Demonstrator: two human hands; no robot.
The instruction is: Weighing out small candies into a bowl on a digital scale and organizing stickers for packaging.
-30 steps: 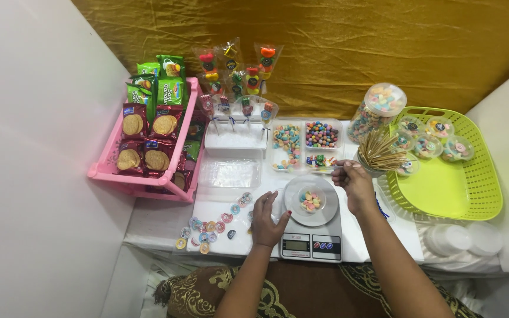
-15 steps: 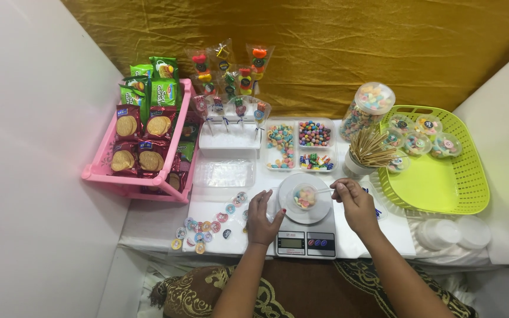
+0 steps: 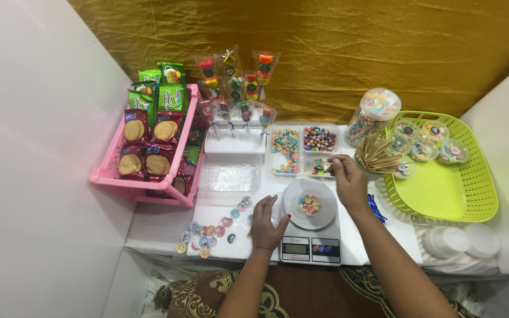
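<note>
My left hand (image 3: 268, 221) lies flat on the white table with its fingers apart, touching the left side of a digital scale (image 3: 310, 248). On the scale's round white plate (image 3: 325, 217) stands a small clear cup of pastel candies (image 3: 310, 204). My right hand (image 3: 347, 181) reaches over the near right compartment of a divided candy tray (image 3: 303, 154). Its fingertips are pinched on a small clear spoon, which is barely visible.
A cup of wooden skewers (image 3: 377, 154) and a candy jar (image 3: 373, 113) stand right of the tray. The green basket (image 3: 443, 191) holds lidded candy cups. White lids (image 3: 460, 241) are stacked at the right, round stickers (image 3: 213, 227) lie at the left. There is also a pink crate of biscuit packs (image 3: 148, 147) and wrapped candy sticks in a white block (image 3: 235, 144).
My right hand went from the tray to the cup on the scale, then back up to the tray. My left hand stayed beside the scale.
</note>
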